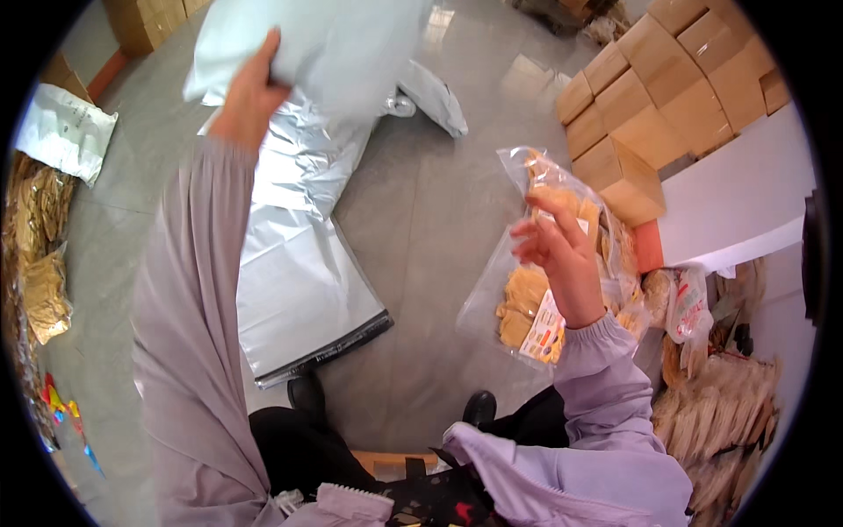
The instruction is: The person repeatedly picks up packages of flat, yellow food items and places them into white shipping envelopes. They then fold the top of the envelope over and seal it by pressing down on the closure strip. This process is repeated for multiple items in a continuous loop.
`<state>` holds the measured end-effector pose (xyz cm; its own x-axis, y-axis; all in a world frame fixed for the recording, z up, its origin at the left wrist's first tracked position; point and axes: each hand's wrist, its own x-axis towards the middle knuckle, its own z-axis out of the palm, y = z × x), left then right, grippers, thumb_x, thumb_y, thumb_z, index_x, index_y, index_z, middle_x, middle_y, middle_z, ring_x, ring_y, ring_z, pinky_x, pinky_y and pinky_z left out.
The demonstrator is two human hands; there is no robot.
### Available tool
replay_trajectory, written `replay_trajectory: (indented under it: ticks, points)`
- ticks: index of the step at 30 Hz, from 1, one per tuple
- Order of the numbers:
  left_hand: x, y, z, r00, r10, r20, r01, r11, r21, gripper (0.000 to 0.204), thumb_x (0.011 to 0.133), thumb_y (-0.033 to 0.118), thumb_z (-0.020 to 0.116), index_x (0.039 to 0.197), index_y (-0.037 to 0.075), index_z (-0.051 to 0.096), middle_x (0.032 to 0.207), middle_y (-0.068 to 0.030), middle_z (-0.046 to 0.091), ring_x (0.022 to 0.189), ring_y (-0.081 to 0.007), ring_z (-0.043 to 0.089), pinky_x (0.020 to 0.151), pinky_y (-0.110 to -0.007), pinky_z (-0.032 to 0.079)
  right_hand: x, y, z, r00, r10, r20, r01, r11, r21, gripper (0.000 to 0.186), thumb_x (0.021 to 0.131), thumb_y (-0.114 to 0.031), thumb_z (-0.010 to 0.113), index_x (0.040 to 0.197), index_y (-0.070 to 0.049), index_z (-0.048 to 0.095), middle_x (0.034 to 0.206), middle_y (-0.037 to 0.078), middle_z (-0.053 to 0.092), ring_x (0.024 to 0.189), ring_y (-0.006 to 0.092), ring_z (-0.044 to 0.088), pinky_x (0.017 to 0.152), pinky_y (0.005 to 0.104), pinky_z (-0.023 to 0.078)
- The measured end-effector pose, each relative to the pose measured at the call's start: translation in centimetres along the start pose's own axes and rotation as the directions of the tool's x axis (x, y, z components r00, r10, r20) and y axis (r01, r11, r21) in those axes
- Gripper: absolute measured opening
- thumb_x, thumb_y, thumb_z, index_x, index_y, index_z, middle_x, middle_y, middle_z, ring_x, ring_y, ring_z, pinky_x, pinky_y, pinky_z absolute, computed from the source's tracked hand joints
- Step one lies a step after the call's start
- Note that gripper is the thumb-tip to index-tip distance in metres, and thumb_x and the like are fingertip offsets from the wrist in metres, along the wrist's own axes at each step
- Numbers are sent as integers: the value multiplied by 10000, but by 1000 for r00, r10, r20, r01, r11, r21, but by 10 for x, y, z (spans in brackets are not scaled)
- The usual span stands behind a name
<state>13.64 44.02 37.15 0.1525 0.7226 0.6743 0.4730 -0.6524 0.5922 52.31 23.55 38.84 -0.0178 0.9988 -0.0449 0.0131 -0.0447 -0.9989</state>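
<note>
My left hand (249,98) is stretched far forward and closed on the edge of a pale grey plastic mailing bag (320,48), thumb on top; its far part runs out of view. Beneath and nearer to me, silvery mailing bags (294,285) lie on the floor, one with a black strip along its near edge. My right hand (569,263) hangs at the right with slightly bent fingers apart, holding nothing. It is over clear plastic packs (525,303) of tan contents with printed cards, which it partly hides. Whether it touches them I cannot tell.
Cardboard boxes (650,97) are stacked at the far right, beside a white panel (738,198). Bundles of clear bags (720,413) lie at the near right. Brown packs (44,290) and a white sack (66,132) line the left side. My shoes (306,397) stand behind the mailing bags.
</note>
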Motion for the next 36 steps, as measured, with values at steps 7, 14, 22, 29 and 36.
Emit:
replay_trajectory:
  ticks: [7,14,22,29,36]
  points:
    - [-27,-35,94,628,-587,511,722,194,-664,500,958,221,472,1407,49,336,1318,-123,493,1231,-200,453,1043,-328,343,-13,167,-124,884,458,-93,-454,796,-402,306,890,-256,540,1057,-12,621,853,71,643,694,127,612,608,257,492]
    - [-403,-39,62,542,-643,541,507,764,399,509,767,224,719,1237,127,549,1248,-164,519,1116,-296,528,933,-374,442,-83,364,-173,819,523,-236,-194,-136,-972,705,727,-426,725,1263,-68,439,1174,190,512,1062,330,543,843,408,465]
    - [-501,-36,57,531,-741,412,479,663,576,474,749,234,724,1175,143,536,1242,-177,462,1118,-379,473,914,-420,431,-69,432,-131,892,435,-120,-135,5,-991,338,724,-93,641,1056,-102,576,964,150,601,861,304,607,752,384,483]
    - [-475,-20,61,500,-747,438,404,649,645,388,745,227,728,1086,155,557,1197,-111,464,1040,-337,495,853,-410,458,-90,399,-10,821,518,240,-445,844,-301,189,775,-46,649,957,-19,606,896,59,655,776,163,621,706,311,502]
    - [-473,-26,61,509,-685,521,342,717,608,324,750,191,714,1031,159,558,1162,-70,476,1033,-318,490,819,-391,474,-7,369,-13,964,264,-46,-142,359,-923,826,706,-392,766,1349,-41,386,1423,217,327,1289,332,372,1055,387,335]
